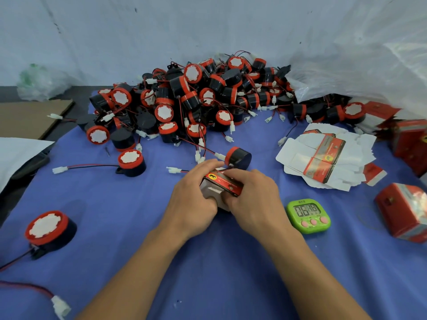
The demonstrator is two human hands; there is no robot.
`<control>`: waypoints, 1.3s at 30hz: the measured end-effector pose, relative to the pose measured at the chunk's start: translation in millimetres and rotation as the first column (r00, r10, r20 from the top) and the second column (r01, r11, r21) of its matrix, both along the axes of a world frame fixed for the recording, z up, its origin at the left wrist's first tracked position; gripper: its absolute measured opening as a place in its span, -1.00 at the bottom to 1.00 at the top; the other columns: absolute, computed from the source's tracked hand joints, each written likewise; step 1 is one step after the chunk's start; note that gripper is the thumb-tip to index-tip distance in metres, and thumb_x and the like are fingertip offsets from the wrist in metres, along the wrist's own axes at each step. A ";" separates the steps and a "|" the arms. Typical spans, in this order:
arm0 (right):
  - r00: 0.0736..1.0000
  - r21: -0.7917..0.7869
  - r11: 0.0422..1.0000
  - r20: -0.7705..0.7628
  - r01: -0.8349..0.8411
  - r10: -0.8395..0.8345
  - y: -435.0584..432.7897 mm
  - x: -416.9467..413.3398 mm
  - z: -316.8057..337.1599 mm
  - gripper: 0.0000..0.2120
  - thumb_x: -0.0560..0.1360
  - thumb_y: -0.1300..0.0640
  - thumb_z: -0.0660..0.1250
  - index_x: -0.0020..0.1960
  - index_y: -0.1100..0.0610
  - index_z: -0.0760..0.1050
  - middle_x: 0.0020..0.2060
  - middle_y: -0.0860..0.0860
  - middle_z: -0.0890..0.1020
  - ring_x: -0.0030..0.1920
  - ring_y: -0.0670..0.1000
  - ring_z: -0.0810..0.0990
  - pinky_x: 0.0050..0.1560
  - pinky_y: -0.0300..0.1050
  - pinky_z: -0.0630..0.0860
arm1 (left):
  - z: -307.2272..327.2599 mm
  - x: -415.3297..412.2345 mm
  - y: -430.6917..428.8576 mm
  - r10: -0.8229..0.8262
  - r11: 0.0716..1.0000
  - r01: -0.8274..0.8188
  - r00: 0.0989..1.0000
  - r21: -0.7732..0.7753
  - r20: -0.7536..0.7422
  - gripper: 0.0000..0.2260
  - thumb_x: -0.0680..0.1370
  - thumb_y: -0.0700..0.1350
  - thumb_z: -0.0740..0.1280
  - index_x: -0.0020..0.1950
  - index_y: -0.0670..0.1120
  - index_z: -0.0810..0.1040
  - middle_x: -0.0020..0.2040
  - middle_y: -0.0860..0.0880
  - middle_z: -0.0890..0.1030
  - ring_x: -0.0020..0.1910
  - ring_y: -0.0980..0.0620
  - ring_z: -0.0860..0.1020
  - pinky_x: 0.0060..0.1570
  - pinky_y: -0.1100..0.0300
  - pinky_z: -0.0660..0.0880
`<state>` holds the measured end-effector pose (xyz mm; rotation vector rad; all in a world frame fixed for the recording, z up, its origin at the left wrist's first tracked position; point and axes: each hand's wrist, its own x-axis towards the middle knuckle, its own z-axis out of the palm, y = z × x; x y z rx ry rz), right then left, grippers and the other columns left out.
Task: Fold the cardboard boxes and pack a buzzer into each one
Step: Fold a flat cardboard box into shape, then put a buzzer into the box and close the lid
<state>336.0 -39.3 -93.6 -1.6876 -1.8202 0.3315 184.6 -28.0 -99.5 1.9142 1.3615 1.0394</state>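
Observation:
A small red, silver and white cardboard box (220,184) sits at the middle of the blue table between both hands. My left hand (193,197) grips its left side, fingers curled over the top. My right hand (253,199) grips its right side, thumb on the white end flap. Just behind the box lies a black and red buzzer (238,158) on its side, wires trailing left. A large heap of buzzers (189,100) fills the back of the table. Flat unfolded boxes (323,158) are stacked at the right.
A green timer (308,215) lies right of my right hand. Folded red boxes (403,211) stand at the right edge. Loose buzzers rest at the left (131,162) and near left (47,229). A clear plastic bag (360,65) rises at back right.

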 end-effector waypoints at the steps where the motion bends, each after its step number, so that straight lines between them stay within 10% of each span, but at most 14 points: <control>1: 1.000 -0.002 1.000 0.012 0.014 -0.014 0.3 -0.7 0.7 -0.64 0.46 0.05 0.43 0.24 -0.18 0.60 -0.07 -0.13 0.60 -0.10 -0.05 0.48 -0.16 -0.22 0.39 | 1.3 0.3 -0.7 -0.011 1.000 0.011 1.000 -0.013 0.021 -0.32 0.33 -0.30 0.28 0.37 0.24 0.53 0.13 0.61 0.47 0.15 0.56 0.44 0.07 0.62 0.33; 6: 0.992 0.032 0.999 -0.123 0.005 -0.001 -1.8 1.4 -0.2 -0.60 0.38 0.12 0.51 0.19 -0.13 0.63 -0.04 -0.14 0.61 -0.01 -0.04 0.56 -0.02 -0.21 0.49 | 2.6 -0.2 0.7 0.019 0.990 0.003 0.988 -0.141 0.154 -0.30 0.29 -0.17 0.36 0.27 0.48 0.43 0.19 0.29 0.61 0.08 0.24 0.61 -0.01 0.36 0.54; 11: 0.995 0.322 0.943 0.024 0.084 -0.097 -2.8 0.5 2.3 -0.57 0.20 0.36 0.52 -0.10 0.05 0.40 -0.18 -0.20 0.33 -0.08 -0.03 0.27 -0.11 -0.12 0.24 | 6.5 2.3 3.8 0.087 0.963 0.089 0.794 -0.255 0.602 -0.37 0.31 0.02 0.42 0.41 0.19 0.50 0.32 0.28 0.59 0.29 0.27 0.56 0.23 0.22 0.56; 15: 0.962 0.262 0.965 0.267 -0.013 -0.059 -2.6 -3.5 1.0 -0.66 0.18 0.26 0.50 -0.18 0.04 0.41 -0.28 -0.14 0.50 -0.07 0.07 0.45 0.06 -0.15 0.17 | 4.9 6.8 7.1 0.200 0.942 -0.025 0.842 -0.334 0.501 -0.51 0.51 -0.02 0.38 0.45 0.11 0.46 0.27 0.14 0.65 0.28 0.16 0.59 0.35 0.02 0.51; 18: 0.926 0.106 0.986 0.369 -0.131 0.083 -7.5 -1.9 -0.4 -0.76 0.24 0.15 0.40 -0.13 -0.07 0.57 -0.25 -0.16 0.59 0.03 -0.01 0.47 0.27 -0.22 0.05 | 4.0 4.6 9.4 0.179 0.941 -0.006 0.859 -0.339 0.481 -0.51 0.40 -0.07 0.32 0.35 0.11 0.55 0.00 0.08 0.74 -0.02 0.19 0.66 0.07 0.17 0.54; 25: 0.914 -0.197 0.946 0.268 -0.258 0.305 -12.0 7.4 4.9 -0.71 0.41 0.27 0.23 0.01 -0.07 0.47 -0.06 -0.12 0.55 0.09 0.13 0.42 0.02 -0.20 0.25 | 2.9 2.8 10.9 0.164 0.920 0.073 0.821 -0.385 0.547 -0.68 0.45 -0.05 0.26 0.12 0.09 0.71 0.07 -0.04 0.74 0.11 -0.05 0.69 0.04 0.13 0.64; 31: 0.923 -0.126 0.939 0.183 -0.321 0.340 -16.0 2.4 7.2 -0.61 0.41 0.33 0.26 0.10 -0.06 0.59 0.02 -0.14 0.65 0.11 0.05 0.54 0.08 -0.19 0.41 | 1.5 11.6 8.2 0.113 0.965 0.015 0.878 -0.263 0.465 -0.74 0.45 -0.09 0.27 -0.06 0.15 0.73 -0.24 0.04 0.70 -0.29 0.15 0.57 -0.29 0.29 0.52; 34: 0.955 0.241 0.969 -0.273 -0.050 0.117 -19.2 0.2 23.6 -0.86 0.42 0.22 0.43 -0.18 -0.01 0.67 -0.10 -0.16 0.71 0.06 -0.12 0.64 0.44 -0.20 0.32 | 0.8 3.9 18.1 0.175 0.973 -0.097 0.903 -0.210 0.392 -0.77 0.44 -0.06 0.22 -0.18 0.10 0.69 -0.39 0.09 0.58 -0.41 0.15 0.47 -0.42 0.29 0.41; 36: 0.812 0.333 0.895 -0.582 0.297 -0.053 -13.7 14.2 37.5 -0.87 0.42 0.19 0.43 -0.23 -0.02 0.66 -0.19 -0.16 0.71 -0.04 -0.10 0.67 0.19 -0.26 0.49 | -0.2 -3.7 26.5 0.202 0.971 -0.145 0.924 -0.189 0.325 -0.79 0.44 -0.02 0.21 -0.17 0.02 0.64 -0.39 0.08 0.57 -0.39 0.14 0.48 -0.42 0.27 0.38; 39: 0.865 0.138 0.904 -0.378 0.405 -0.330 12.1 47.7 52.8 -0.88 0.44 0.19 0.35 -0.15 0.04 0.65 -0.23 0.00 0.70 -0.21 -0.02 0.63 -0.17 -0.13 0.56 | -2.2 -7.6 33.7 0.194 0.972 -0.143 0.936 -0.185 0.294 -0.75 0.44 -0.01 0.20 -0.19 -0.13 0.59 -0.37 0.08 0.56 -0.36 0.16 0.47 -0.41 0.29 0.36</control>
